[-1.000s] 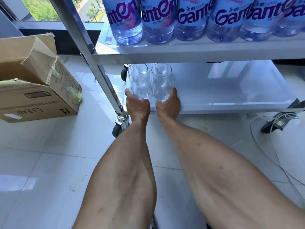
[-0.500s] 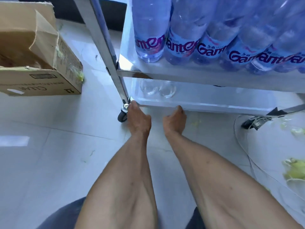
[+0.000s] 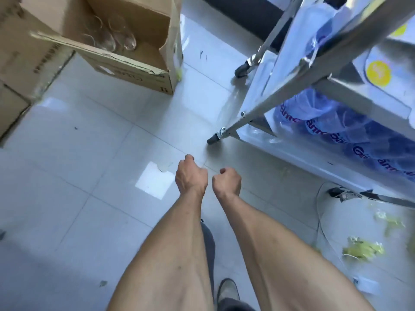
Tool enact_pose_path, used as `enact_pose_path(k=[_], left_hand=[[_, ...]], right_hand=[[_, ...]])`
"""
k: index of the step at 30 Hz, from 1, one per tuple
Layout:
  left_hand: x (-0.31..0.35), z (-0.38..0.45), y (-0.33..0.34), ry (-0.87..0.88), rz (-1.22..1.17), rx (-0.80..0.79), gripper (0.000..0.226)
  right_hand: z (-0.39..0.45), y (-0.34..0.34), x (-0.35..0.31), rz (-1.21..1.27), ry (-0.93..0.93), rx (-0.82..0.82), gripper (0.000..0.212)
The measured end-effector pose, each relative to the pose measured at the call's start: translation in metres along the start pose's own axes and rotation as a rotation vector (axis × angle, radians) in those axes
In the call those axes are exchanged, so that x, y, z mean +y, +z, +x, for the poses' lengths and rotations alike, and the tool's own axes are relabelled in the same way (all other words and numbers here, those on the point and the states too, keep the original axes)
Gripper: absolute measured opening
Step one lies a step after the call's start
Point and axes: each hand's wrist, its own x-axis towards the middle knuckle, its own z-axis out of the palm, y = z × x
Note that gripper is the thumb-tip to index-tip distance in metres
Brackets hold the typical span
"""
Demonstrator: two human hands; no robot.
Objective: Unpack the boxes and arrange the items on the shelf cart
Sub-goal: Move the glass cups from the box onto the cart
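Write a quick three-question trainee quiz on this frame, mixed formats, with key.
1. True or false: the left hand holds a glass.
2. Where are the remaining glasses? A) open cardboard box B) floor C) cart's top shelf
3. Fill in: the shelf cart stands to the ___ of the box in this view.

Key: 1 false, both it and the right hand hold nothing; 2 A; 3 right.

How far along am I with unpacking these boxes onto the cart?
Done: blue-labelled water bottles already fill a shelf of the shelf cart. In hand: nothing; the left hand and right hand hang loosely curled over the floor, holding nothing. Left: several clear glasses lie in the open cardboard box and need shelving.
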Motion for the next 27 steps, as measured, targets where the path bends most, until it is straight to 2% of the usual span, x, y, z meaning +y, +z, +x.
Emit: enact_pose_path(k=[8, 13, 20, 27], left_hand=[[0.032, 0.102, -0.137, -0.05, -0.043, 0.2, 0.038], [0.084, 0.189, -0.222, -0.036, -0.084, 0.299, 0.033], [0.149, 0.305, -0.296, -0.082, -0.097, 0.278, 0.033], [0.153, 0.377, -0.327, -0.068, 0.021, 0.165, 0.034]], right_hand=[[-0.004, 0.009, -0.149, -0.056, -0.097, -0.019, 0.04], [0.008, 0.016, -0.27, -0.005, -0.157, -0.031, 0.031], [0.039, 0.039, -0.423, -0.034, -0.292, -0.07, 0.03], [0.073, 0.051, -0.497, -0.187, -0.245, -0.089, 0.033]])
